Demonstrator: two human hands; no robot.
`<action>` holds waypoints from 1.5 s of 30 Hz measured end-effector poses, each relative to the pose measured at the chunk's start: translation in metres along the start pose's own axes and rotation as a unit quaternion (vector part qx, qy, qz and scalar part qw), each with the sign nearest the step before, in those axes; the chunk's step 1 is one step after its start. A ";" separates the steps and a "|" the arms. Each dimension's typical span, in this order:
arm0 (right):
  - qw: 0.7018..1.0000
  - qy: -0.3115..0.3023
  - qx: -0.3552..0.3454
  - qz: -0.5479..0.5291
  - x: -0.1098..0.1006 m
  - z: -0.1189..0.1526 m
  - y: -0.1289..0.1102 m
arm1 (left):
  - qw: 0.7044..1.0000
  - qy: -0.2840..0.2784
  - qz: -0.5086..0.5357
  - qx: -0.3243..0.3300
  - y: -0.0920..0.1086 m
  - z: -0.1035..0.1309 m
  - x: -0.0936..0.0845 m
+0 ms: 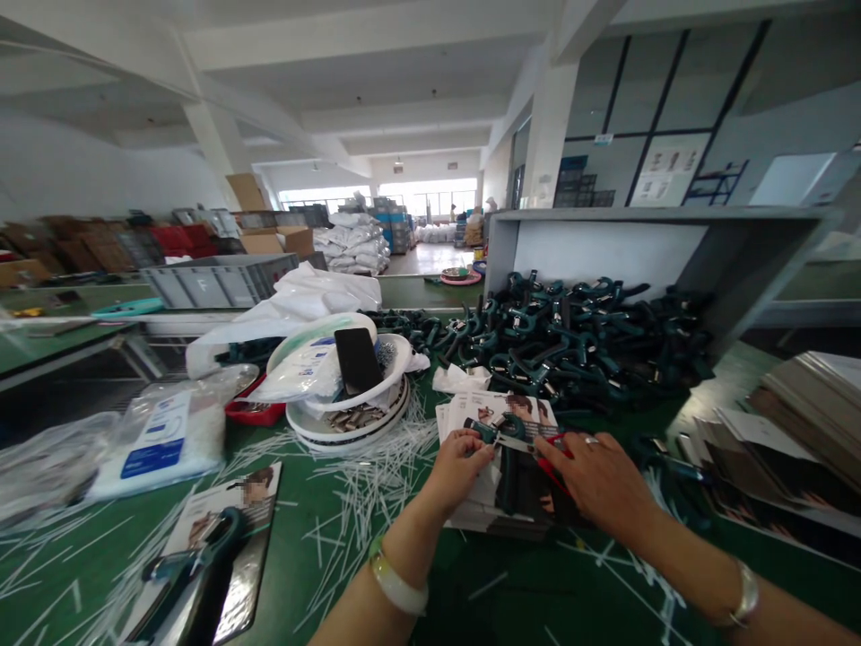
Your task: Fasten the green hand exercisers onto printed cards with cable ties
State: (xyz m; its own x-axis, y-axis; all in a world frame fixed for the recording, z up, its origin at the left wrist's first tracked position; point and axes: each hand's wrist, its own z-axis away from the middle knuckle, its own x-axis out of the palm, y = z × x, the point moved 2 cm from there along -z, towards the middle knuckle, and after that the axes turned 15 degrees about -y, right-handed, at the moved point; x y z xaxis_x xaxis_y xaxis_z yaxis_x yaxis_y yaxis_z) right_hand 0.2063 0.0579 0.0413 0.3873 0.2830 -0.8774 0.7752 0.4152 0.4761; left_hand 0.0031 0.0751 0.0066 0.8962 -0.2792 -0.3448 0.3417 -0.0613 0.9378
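Note:
My right hand (602,480) holds a pair of red-handled scissors (517,444), blades pointing left. Their tips meet the fingertips of my left hand (463,467), which is closed in a pinch beside a dark green curved-handled tool (512,475). What those left fingers grip is too small to make out. The tool lies on a stack of printed cards (471,408) showing pictures of people. At the lower left, another dark green tool (195,574) rests on a printed card (259,529).
A tipped grey bin (501,256) spills many dark green tools (558,332). White bowls (323,435) hold metal parts, a bag and a black phone (358,361). White plastic strips (377,502) litter the green table. More cards (794,431) are stacked at right.

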 end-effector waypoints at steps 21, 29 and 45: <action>0.993 0.036 -0.110 -0.013 0.013 -0.027 -0.001 | 0.998 0.019 -0.052 0.023 -0.005 -0.001 0.004; 0.985 -0.053 -0.131 -0.102 0.009 -0.021 0.007 | 0.997 0.051 -0.054 0.037 -0.008 -0.001 0.008; 0.870 -0.328 -0.188 -0.317 -0.057 -0.049 0.007 | 0.970 0.047 -0.217 -0.097 -0.004 0.035 -0.020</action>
State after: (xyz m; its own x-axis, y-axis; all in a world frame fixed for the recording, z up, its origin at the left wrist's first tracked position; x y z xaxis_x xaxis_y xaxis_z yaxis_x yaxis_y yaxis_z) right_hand 0.1652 0.0875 0.0980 0.2373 -0.6091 -0.7567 0.7669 0.5957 -0.2390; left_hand -0.0258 0.0475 0.0115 0.6752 -0.1779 -0.7159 0.7309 0.0310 0.6817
